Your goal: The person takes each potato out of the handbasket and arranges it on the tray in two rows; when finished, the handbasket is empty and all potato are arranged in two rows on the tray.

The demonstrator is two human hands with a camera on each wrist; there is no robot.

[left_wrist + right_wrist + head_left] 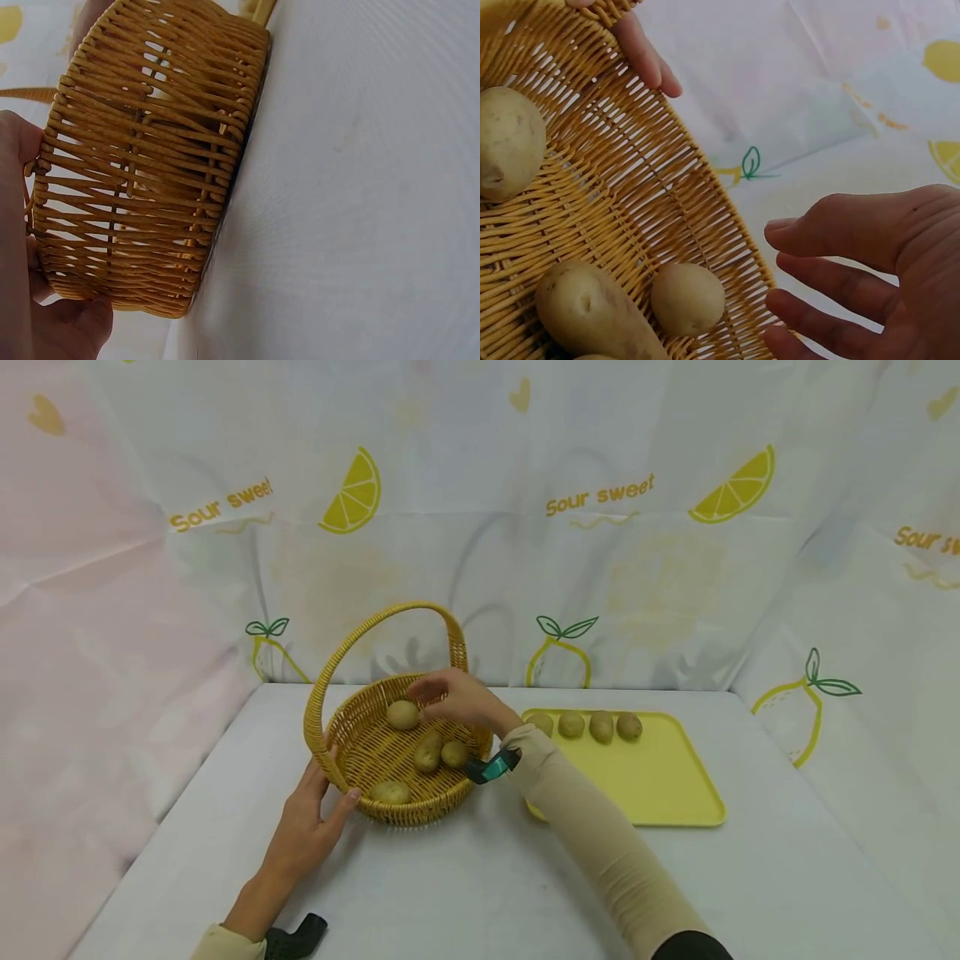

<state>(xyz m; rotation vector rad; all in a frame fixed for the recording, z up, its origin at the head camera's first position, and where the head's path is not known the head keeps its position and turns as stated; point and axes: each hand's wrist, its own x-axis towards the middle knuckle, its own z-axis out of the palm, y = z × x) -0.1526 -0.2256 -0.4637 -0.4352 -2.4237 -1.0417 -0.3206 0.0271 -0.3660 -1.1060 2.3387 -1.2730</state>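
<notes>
A round wicker basket point(375, 692) with a tall handle stands on the table, several potatoes point(391, 792) lying inside it. My left hand point(303, 835) holds the basket at its left side, thumb at the rim and fingers on the outer wall; in the left wrist view the fingertips point(94, 319) press against the weave. Over the basket's far right part is my right hand point(465, 700), fingers spread and slightly bent, nothing between them. A potato point(403, 715) shows just left of its fingertips. In the right wrist view a small potato point(688, 299) lies apart from the thumb.
Right of the basket lies a yellow tray point(660, 785), with several potatoes point(602, 727) in a row along its far edge. My right forearm crosses over the tray's left part. A printed cloth point(480, 560) hangs behind the white table point(465, 893).
</notes>
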